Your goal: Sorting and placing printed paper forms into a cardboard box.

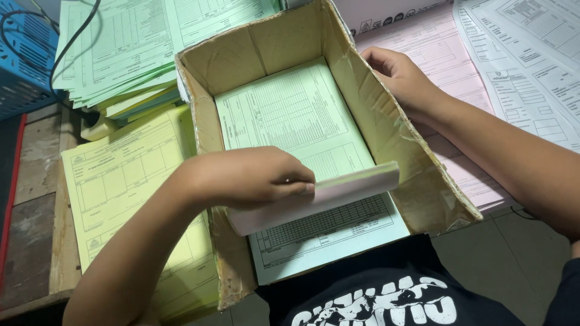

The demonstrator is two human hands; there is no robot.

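Observation:
An open cardboard box (399, 145) lies in front of me, its near side open, with a stack of pale green printed forms (296, 115) flat inside. My left hand (248, 175) is closed on a thick bundle of forms (338, 190), pink and green at its edges, held edge-up over the green stack near the box's front. My right hand (402, 75) rests on the outside of the box's right wall, fingers curled against the cardboard near its far corner.
Yellow forms (115, 181) lie left of the box on a wooden table. Green forms (121, 48) are piled at the back left beside a blue crate (24, 54) with a black cable. Pink forms (447, 54) and white forms (531, 66) cover the right.

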